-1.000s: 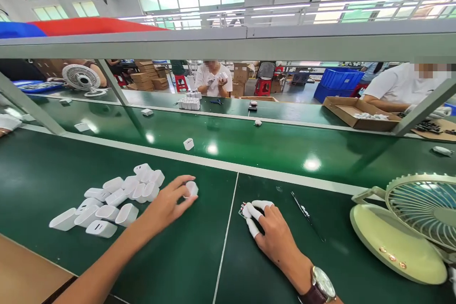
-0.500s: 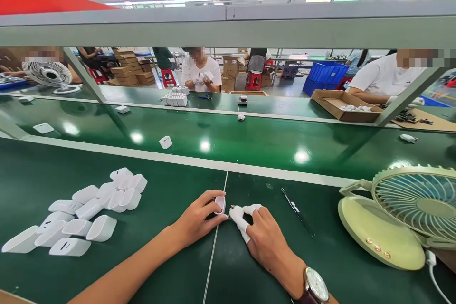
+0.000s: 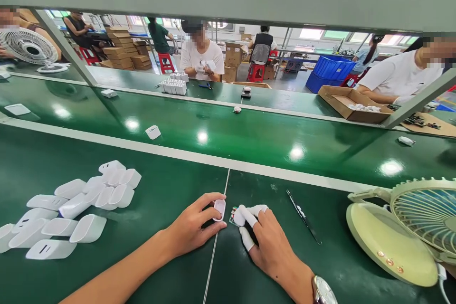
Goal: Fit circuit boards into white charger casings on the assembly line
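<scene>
My left hand [image 3: 199,218] is closed around a white plastic charger housing [image 3: 220,210], whose hollow end faces right. Across the white line on the table, my right hand [image 3: 261,230] wears white finger cots and is closed on a small circuit board [image 3: 234,216]. The board's green edge and some parts show beyond the fingertips; the rest is covered by them. A narrow gap separates board and housing. To the left lies a loose group of similar white housings [image 3: 88,229], some showing a slot. Dark tweezers [image 3: 302,216] rest to the right of my right hand.
A yellow-green fan [image 3: 388,247] stands at the right. Beyond the white strip runs a green belt [image 3: 256,130] with scattered white pieces, including a housing [image 3: 153,132]. Co-workers sit opposite, near a cardboard box [image 3: 351,107]. A shelf beam [image 3: 228,2] crosses overhead.
The view has tipped downward. My right fingers have shifted on the circuit board, so more of it shows. My left hand still holds the housing. White pieces on the belt appear farther left.
</scene>
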A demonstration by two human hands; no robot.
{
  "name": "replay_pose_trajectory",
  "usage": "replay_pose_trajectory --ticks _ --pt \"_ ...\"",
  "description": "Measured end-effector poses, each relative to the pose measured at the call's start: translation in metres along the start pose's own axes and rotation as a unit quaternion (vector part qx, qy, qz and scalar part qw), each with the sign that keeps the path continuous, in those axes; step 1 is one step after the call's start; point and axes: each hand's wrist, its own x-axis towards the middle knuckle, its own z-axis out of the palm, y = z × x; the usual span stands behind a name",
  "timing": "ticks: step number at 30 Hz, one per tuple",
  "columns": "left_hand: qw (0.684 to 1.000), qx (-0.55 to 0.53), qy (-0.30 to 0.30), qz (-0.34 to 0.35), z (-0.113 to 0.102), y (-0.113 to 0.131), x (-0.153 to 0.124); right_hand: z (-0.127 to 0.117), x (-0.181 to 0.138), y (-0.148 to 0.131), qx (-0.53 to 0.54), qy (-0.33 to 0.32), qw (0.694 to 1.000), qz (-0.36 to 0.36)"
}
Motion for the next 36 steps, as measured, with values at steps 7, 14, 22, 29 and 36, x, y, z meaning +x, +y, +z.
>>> replay_pose_trajectory --ticks 7,14,22,29,36 --pt "0.999 -0.027 -0.009 -0.028 -0.002 -0.001 -0.002 -0.002 -0.001 0.002 0.033 -0.007 0.999 0.020" --pt "0.976 -0.087 0.149 -0.132 -0.013 -0.001 0.003 0.000 -0.001 0.003 0.018 0.009 1.000 0.011" --pt "0.939 -0.104 0.201 -0.259 -0.017 -0.020 0.007 0.002 -0.001 0.005 0.000 0.037 0.999 -0.024" --pt "0.950 -0.081 0.217 -0.212 -0.029 -0.035 0.020 0.007 -0.005 0.008 -0.009 0.049 0.998 -0.035" --pt "0.935 -0.091 0.194 -0.281 -0.025 -0.043 0.012 0.001 -0.001 0.004 -0.012 0.042 0.999 -0.030"
